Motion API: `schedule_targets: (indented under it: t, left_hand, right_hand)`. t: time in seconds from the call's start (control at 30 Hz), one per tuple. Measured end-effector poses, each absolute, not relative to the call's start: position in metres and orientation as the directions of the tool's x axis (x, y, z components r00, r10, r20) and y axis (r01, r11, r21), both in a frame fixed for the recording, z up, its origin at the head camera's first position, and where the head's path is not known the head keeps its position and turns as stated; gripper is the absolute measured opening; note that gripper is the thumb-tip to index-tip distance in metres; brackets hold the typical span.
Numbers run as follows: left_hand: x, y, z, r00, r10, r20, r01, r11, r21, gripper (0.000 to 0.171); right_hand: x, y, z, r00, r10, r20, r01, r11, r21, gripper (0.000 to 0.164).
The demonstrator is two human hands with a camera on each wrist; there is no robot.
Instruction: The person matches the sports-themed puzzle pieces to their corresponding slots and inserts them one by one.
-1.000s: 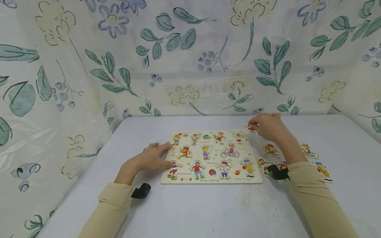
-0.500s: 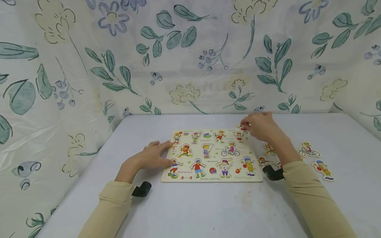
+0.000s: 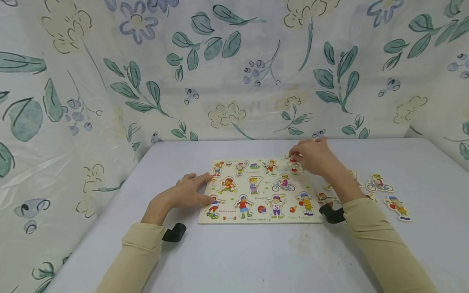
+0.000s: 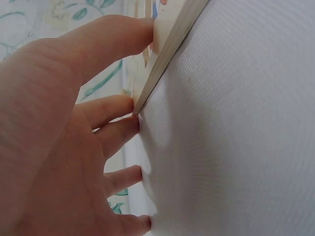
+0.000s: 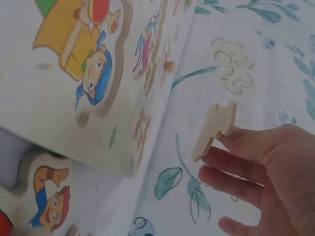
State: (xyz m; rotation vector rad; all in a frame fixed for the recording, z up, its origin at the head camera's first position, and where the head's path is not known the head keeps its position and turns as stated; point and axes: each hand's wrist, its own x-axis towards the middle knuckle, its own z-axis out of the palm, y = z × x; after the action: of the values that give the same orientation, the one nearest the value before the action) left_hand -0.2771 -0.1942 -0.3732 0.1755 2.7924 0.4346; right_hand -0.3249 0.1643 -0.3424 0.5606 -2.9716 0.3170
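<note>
Left hand [image 3: 186, 191]: fingers spread, puzzle board [image 3: 242, 187] is touched at its left edge by thumb and index finger | Right hand [image 3: 315, 158]: wooden piece [image 5: 215, 129] is pinched between thumb and fingers, held at far right corner | Puzzle board: laid flat on white table [image 3: 234, 260] | loose pieces [image 3: 398, 208]: scattered to its right

Here's the flat cream wooden puzzle board [image 3: 291, 198], printed with bright sports figures, lying flat, left hand [image 3: 187, 191] at its left edge. By its far right corner the right hand [image 3: 313, 156] pinches a small, plain-backed wooden cut-out [image 5: 214, 130]! Loose rightward: a blue-wheeled cyclist piece [image 3: 380, 184] and a blue-haired, yellow-clad piece [image 3: 397, 208].
</note>
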Motion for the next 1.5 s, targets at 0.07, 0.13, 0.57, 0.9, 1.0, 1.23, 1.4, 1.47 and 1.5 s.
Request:
schedule_targets:
  t: [0.07, 0.13, 0.57, 0.9, 1.0, 1.23, 1.4, 1.47, 1.5]
  left_hand:
    - [-0.277, -0.194, -0.373, -0.945, 0.165, -0.282, 0.072, 0.947, 0.313, 0.086]
    - [-0.277, -0.195, -0.373, -0.945, 0.166, -0.280, 0.074, 0.948, 0.311, 0.086]
    - [-0.277, -0.196, -0.374, -0.944, 0.173, -0.280, 0.078, 0.945, 0.318, 0.083]
    - [-0.277, -0.196, -0.374, -0.945, 0.173, -0.279, 0.078, 0.944, 0.320, 0.082]
    - [-0.277, -0.196, -0.375, -0.945, 0.172, -0.277, 0.077, 0.944, 0.321, 0.082]
    - [-0.277, -0.196, -0.375, -0.945, 0.170, -0.278, 0.075, 0.944, 0.322, 0.082]
    - [-0.276, -0.196, -0.375, -0.946, 0.169, -0.278, 0.074, 0.944, 0.322, 0.082]
    - [-0.276, -0.196, -0.374, -0.946, 0.169, -0.278, 0.075, 0.944, 0.320, 0.082]
    - [-0.276, -0.196, -0.374, -0.946, 0.169, -0.278, 0.075, 0.945, 0.319, 0.083]
  right_hand:
    - [-0.325, 0.163, -0.342, -0.923, -0.359, 0.139, -0.380, 0.907, -0.183, 0.020]
    - [-0.324, 0.162, -0.342, -0.918, -0.371, 0.140, -0.392, 0.903, -0.179, 0.019]
    - [-0.321, 0.153, -0.342, -0.892, -0.427, 0.147, -0.448, 0.877, -0.174, 0.019]
    - [-0.316, 0.146, -0.344, -0.879, -0.442, 0.181, -0.470, 0.867, -0.166, 0.018]
    - [-0.315, 0.144, -0.344, -0.873, -0.451, 0.187, -0.481, 0.861, -0.167, 0.018]
    - [-0.311, 0.139, -0.342, -0.866, -0.458, 0.199, -0.491, 0.854, -0.171, 0.018]
    - [-0.309, 0.137, -0.341, -0.859, -0.466, 0.209, -0.501, 0.849, -0.166, 0.018]
    - [-0.308, 0.136, -0.341, -0.854, -0.471, 0.221, -0.508, 0.847, -0.158, 0.017]
    - [-0.308, 0.135, -0.340, -0.852, -0.472, 0.227, -0.510, 0.846, -0.156, 0.017]
